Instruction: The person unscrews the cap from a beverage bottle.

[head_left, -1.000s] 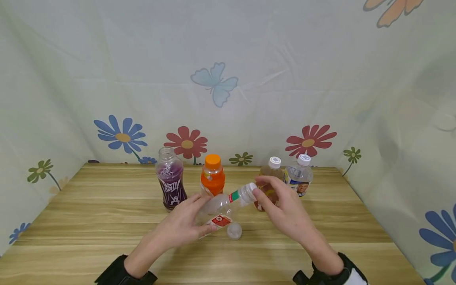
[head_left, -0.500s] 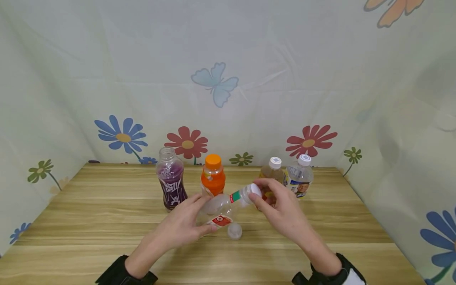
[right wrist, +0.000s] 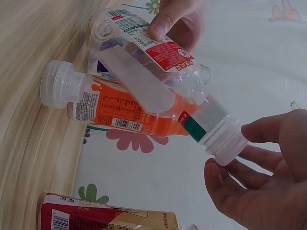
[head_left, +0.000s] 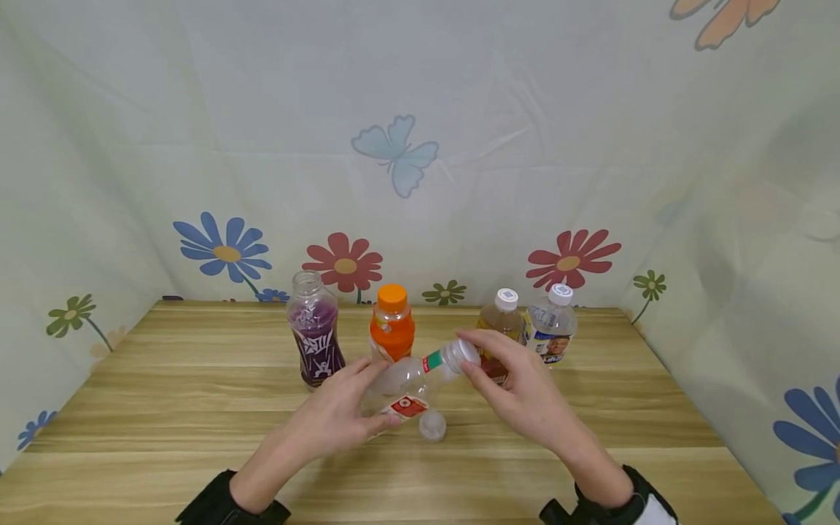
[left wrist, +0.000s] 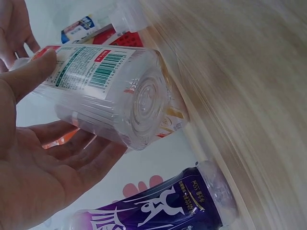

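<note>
My left hand [head_left: 341, 408] grips a clear plastic bottle [head_left: 400, 379], tilted with its neck up to the right. It has a red and white label [right wrist: 168, 52] and a green strip [right wrist: 194, 127] by the neck. The thumb lies over the label and the other fingers pass round beneath, as the left wrist view shows. At the neck, my right hand [head_left: 525, 390] pinches the white bottle cap [right wrist: 226, 146] between thumb and fingers. A loose translucent cap-like piece [head_left: 432, 426] sits on the table just below the tilted bottle.
Behind the hands stand an uncapped purple drink bottle [head_left: 315, 332] and an orange-capped bottle [head_left: 392, 328]. Two white-capped bottles, one brownish [head_left: 502, 317] and one clear [head_left: 551, 321], stand at the right. A patterned curtain [head_left: 459, 182] hangs behind the wooden table [head_left: 197, 415].
My right hand's thumb and fingers have shifted and turned about the bottle cap, settling a little lower. My left hand and the bottle have hardly moved.
</note>
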`<move>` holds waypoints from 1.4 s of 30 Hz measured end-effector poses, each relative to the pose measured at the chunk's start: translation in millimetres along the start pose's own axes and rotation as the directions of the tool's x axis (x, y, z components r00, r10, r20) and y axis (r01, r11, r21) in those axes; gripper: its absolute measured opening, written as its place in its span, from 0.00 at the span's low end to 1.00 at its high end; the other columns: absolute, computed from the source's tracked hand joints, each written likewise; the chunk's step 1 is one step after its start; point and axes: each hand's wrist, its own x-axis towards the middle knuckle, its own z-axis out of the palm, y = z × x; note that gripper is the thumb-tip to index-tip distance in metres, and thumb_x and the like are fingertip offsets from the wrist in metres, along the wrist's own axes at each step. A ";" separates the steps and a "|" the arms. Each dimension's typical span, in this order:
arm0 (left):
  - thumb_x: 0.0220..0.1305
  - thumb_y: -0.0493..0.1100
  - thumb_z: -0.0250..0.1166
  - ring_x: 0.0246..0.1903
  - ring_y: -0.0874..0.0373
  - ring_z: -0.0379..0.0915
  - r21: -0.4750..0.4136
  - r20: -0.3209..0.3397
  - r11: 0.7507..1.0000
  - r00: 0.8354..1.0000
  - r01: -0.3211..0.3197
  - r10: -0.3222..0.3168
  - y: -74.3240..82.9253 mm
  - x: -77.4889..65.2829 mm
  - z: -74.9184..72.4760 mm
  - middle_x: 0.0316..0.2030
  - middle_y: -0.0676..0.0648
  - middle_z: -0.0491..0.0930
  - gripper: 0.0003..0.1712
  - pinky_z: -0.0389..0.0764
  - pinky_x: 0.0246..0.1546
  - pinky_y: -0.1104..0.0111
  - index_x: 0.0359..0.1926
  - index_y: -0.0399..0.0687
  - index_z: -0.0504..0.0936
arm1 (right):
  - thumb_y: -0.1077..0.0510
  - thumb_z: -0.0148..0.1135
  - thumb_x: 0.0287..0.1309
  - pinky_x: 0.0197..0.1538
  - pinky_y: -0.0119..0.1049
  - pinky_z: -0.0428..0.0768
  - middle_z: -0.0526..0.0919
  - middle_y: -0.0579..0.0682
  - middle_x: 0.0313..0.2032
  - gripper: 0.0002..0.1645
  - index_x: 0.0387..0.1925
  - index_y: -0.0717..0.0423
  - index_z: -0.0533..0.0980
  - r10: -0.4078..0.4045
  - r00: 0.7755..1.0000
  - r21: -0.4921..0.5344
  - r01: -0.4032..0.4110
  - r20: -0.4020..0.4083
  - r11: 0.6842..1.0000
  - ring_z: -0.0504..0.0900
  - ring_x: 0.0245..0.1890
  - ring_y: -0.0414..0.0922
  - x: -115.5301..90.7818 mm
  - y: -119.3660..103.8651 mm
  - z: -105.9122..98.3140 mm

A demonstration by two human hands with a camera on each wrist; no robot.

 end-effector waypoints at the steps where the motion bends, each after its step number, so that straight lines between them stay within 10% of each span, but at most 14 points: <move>1: 0.54 0.59 0.74 0.57 0.54 0.71 -0.002 0.000 1.000 1.000 0.000 0.000 0.1 -0.1 0.0 0.59 0.49 0.72 0.42 0.71 0.56 0.60 0.66 0.48 0.71 | 0.64 0.62 0.66 0.36 0.31 0.81 0.78 0.43 0.51 0.21 0.60 0.53 0.75 -0.005 1.000 0.004 0.005 0.002 1.000 0.82 0.34 0.40 0.0 0.0 -0.2; 19: 0.56 0.59 0.73 0.59 0.54 0.70 -0.045 0.021 0.999 1.000 0.001 0.000 0.5 -0.7 -0.9 0.61 0.49 0.70 0.42 0.70 0.57 0.59 0.68 0.51 0.69 | 0.66 0.63 0.63 0.36 0.31 0.81 0.75 0.44 0.59 0.30 0.66 0.50 0.70 0.034 0.999 0.029 -0.035 0.024 0.999 0.83 0.39 0.40 -1.5 -2.8 -1.5; 31: 0.55 0.58 0.73 0.59 0.52 0.70 -0.023 0.015 1.000 1.000 0.004 -0.003 2.5 -0.6 -1.4 0.61 0.48 0.70 0.43 0.70 0.57 0.59 0.68 0.48 0.69 | 0.52 0.60 0.69 0.31 0.32 0.79 0.79 0.43 0.40 0.15 0.52 0.54 0.77 0.158 0.979 -0.036 -0.163 -0.128 0.986 0.80 0.33 0.43 -0.7 -2.9 -0.4; 42: 0.55 0.58 0.74 0.59 0.51 0.69 0.008 0.014 1.000 1.000 0.018 -0.018 4.2 -1.3 -1.2 0.61 0.47 0.71 0.43 0.69 0.58 0.57 0.67 0.47 0.70 | 0.50 0.63 0.66 0.32 0.33 0.80 0.80 0.44 0.36 0.16 0.50 0.54 0.79 0.219 0.973 -0.019 -0.221 -0.078 0.975 0.81 0.29 0.42 -0.2 -3.1 -0.6</move>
